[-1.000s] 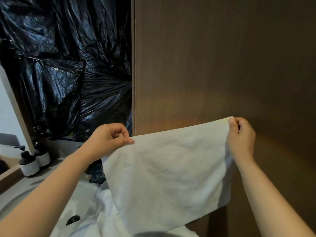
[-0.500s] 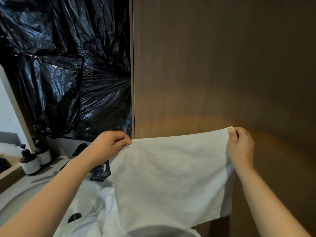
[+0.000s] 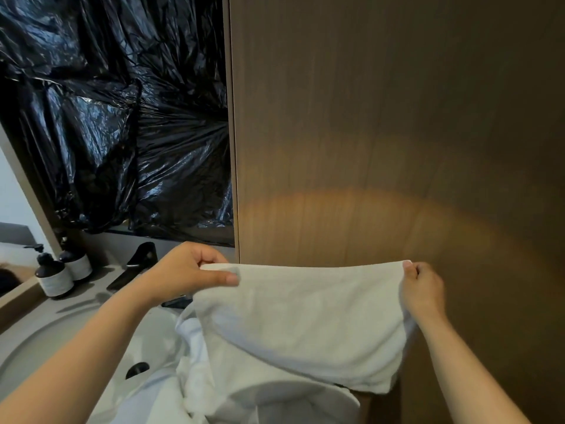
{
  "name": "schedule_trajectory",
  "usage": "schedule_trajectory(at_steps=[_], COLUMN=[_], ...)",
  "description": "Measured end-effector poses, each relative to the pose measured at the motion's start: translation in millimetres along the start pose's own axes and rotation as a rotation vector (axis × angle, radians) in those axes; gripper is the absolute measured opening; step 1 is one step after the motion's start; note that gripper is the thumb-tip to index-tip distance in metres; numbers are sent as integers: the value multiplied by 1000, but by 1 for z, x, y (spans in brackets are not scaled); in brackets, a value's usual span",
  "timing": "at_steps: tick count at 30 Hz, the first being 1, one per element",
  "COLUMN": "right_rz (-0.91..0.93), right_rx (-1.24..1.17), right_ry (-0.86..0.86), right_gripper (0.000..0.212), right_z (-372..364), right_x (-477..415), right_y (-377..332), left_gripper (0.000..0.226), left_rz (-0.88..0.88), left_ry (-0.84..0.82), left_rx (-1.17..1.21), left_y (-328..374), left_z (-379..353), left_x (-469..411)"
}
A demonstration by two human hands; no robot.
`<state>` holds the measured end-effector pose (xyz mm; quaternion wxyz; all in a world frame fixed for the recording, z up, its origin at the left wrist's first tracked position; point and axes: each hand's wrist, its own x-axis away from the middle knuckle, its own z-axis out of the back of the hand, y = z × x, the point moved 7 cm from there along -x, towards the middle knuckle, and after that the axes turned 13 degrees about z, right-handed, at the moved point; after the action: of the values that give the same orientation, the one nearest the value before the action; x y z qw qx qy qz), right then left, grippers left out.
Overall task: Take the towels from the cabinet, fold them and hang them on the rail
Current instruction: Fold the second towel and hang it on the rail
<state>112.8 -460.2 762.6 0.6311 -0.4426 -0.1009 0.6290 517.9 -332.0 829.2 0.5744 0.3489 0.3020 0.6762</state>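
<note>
A tall brown wood-grain panel fills the space beyond and above both hands, with a warm patch of light on it just above them. Crumpled black plastic sheeting hangs above and beyond the left hand, to the left of the panel's edge.

A white towel is stretched between the two hands in front of the panel. Its top edge runs from one hand to the other, and the rest hangs down below them, its lower edge sloping. The left hand grips the towel's left top corner, thumb laid flat on the front and fingers curled behind. The right hand pinches the right top corner between thumb and curled fingers.

Below the left forearm lies a grey bench with a round white sink set in it. More white cloth is heaped below the held towel, partly over the sink. A black tap stands just left of the left hand. Two dark pump bottles with pale labels stand side by side further left on the bench.
</note>
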Motion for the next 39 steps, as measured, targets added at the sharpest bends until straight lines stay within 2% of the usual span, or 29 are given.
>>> schedule_trajectory(at_steps=[5,8,12,15,17,20,22,26,28,31,39], right_rz=[-96,-116,-15,120,221,322,337,277,321,435,505], right_rx=[44,64,84,-110,-311,-539,-579,-629,-616,-582,-573], right_ry=[-74,-145,-255,-315,-446,-654,-709,-655,-617,-558,-547], right_gripper=[35,33,35,31,22,24,24,19,16,18,11], right_z=[-14,-24,-38,-51,-66,-88,-99,-102,-99,-92,-99], right_x=[16,26,39,61,87,134,157,174,179,185,195], right_y=[29,32,8,-40,-82,-128,-139,-134,-135,-142,-153], left_gripper=[14,11,5,5,4,10,18,27,28,24,21], left_rz=[75,97,62,-47,-106,-86,-33,38,72,106,62], left_ry=[-90,-68,40,72,74,42,-12,-111,-131,-76,98], left_rx=[86,158,35,-129,-152,-36,78,179,224,294,391], left_y=[-19,-27,-29,-18,-11,-9,-13,-26,-34,-46,-57], left_z=[-5,-11,-23,-40,-52,-63,-69,-76,-78,-75,-68], left_x=[7,10,15,20,24,30,36,47,52,56,61])
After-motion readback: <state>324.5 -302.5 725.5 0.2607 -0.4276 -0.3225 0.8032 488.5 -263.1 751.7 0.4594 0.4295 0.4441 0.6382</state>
